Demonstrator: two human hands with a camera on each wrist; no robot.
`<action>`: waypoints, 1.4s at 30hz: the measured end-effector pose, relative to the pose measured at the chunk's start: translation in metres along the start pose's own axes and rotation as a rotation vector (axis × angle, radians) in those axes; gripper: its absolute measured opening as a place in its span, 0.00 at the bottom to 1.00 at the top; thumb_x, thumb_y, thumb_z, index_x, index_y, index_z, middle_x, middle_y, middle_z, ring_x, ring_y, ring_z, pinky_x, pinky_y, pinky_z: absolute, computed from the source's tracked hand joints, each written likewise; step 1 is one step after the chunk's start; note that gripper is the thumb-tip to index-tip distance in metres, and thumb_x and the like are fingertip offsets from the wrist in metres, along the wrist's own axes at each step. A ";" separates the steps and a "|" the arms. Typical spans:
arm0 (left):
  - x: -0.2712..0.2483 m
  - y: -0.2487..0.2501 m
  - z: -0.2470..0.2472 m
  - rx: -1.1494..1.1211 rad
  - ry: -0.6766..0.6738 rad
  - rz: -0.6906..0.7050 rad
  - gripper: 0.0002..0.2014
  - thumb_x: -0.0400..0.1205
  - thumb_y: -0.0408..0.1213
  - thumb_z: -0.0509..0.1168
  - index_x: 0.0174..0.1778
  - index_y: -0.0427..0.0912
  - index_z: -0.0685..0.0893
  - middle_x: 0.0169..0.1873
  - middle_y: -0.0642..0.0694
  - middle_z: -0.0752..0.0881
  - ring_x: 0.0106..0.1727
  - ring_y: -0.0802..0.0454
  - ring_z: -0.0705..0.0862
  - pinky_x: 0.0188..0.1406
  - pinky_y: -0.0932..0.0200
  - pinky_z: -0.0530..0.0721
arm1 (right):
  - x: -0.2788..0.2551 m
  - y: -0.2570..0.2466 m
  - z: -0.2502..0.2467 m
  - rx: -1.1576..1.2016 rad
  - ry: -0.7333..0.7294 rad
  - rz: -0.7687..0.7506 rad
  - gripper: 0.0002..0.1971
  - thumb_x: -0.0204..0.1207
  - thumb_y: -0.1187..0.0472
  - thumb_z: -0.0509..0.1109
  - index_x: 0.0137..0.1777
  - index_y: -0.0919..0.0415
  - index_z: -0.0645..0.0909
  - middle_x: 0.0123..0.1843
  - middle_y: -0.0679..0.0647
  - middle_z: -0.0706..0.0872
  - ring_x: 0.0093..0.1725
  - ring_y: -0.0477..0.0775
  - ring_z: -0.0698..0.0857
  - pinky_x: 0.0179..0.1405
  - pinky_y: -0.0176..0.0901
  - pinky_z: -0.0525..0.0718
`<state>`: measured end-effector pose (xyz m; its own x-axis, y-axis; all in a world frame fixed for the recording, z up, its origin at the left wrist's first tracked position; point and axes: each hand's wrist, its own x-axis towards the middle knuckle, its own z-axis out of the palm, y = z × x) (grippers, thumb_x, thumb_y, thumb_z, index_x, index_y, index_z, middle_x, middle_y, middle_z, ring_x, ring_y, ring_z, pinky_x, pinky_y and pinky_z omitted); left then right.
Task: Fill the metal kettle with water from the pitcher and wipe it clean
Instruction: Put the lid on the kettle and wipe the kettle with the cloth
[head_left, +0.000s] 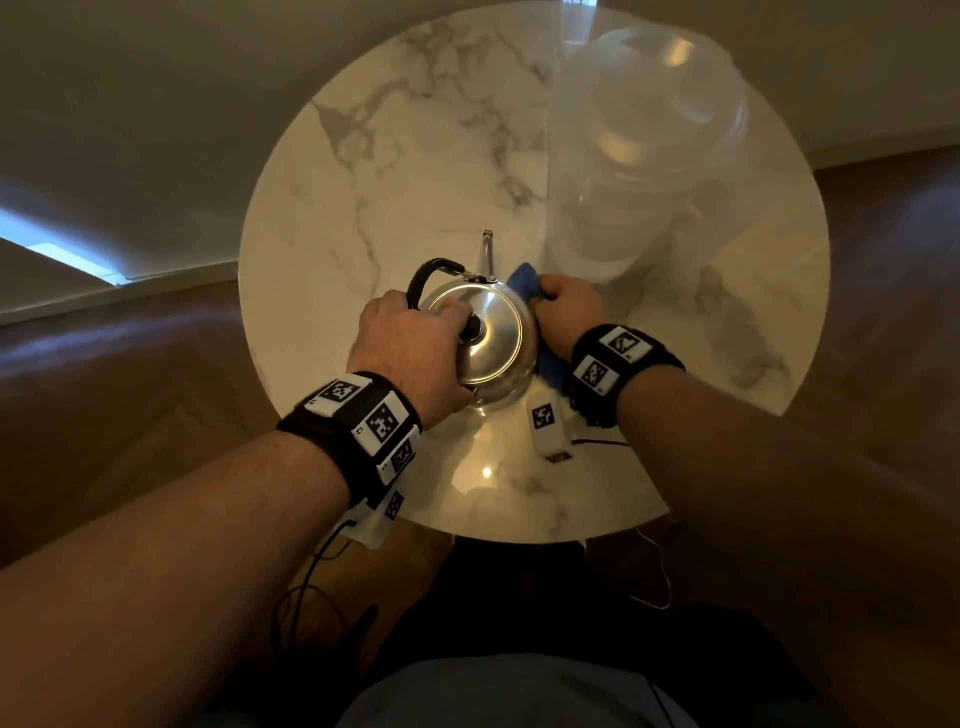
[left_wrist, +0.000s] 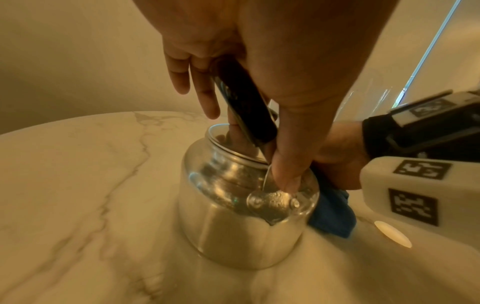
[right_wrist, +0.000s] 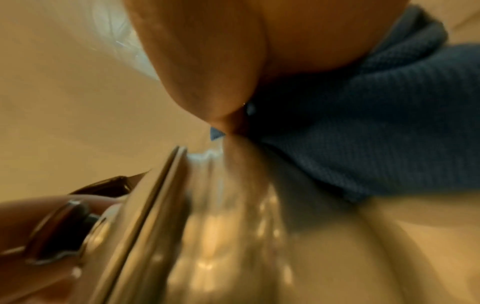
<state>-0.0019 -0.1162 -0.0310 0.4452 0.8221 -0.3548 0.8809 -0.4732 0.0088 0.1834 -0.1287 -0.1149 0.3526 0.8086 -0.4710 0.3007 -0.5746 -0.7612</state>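
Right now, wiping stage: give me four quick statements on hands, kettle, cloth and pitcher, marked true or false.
1. The right hand presses a blue cloth against the kettle. True.
2. The kettle's lid is off. False: the lid is on and the left hand has fingers at its knob.
3. The pitcher is being tipped over the kettle. False: it stands on the table, with neither hand on it.
4. The kettle stands on the table. True.

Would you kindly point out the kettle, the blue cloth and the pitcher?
kettle (head_left: 496, 332), head view, on its lid.
blue cloth (left_wrist: 331, 214), left wrist view, on its hanging fold.
pitcher (head_left: 644, 156), head view, on its clear wall.
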 end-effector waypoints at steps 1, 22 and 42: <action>0.000 0.000 0.000 0.013 0.001 0.006 0.36 0.66 0.60 0.78 0.70 0.60 0.75 0.52 0.46 0.85 0.63 0.40 0.74 0.56 0.49 0.78 | -0.002 -0.001 -0.004 -0.001 -0.006 -0.019 0.14 0.87 0.57 0.63 0.42 0.53 0.86 0.33 0.45 0.85 0.33 0.39 0.81 0.29 0.32 0.76; -0.021 0.013 -0.048 0.120 -0.048 0.321 0.18 0.79 0.43 0.63 0.66 0.54 0.78 0.72 0.57 0.77 0.61 0.47 0.81 0.54 0.50 0.85 | -0.086 0.024 -0.069 -0.052 -0.244 -0.237 0.04 0.85 0.53 0.70 0.52 0.48 0.86 0.41 0.42 0.89 0.39 0.34 0.85 0.38 0.29 0.76; 0.060 -0.033 -0.073 0.506 0.051 0.911 0.13 0.79 0.32 0.64 0.57 0.45 0.86 0.53 0.46 0.87 0.57 0.43 0.85 0.77 0.44 0.73 | -0.065 -0.003 -0.095 0.095 -0.121 -0.060 0.07 0.81 0.56 0.76 0.56 0.46 0.84 0.48 0.48 0.92 0.48 0.46 0.90 0.47 0.47 0.83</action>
<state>0.0072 -0.0284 0.0162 0.9241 0.0942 -0.3704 0.0430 -0.9886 -0.1440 0.2436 -0.1921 -0.0398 0.2251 0.8540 -0.4691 0.2309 -0.5145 -0.8258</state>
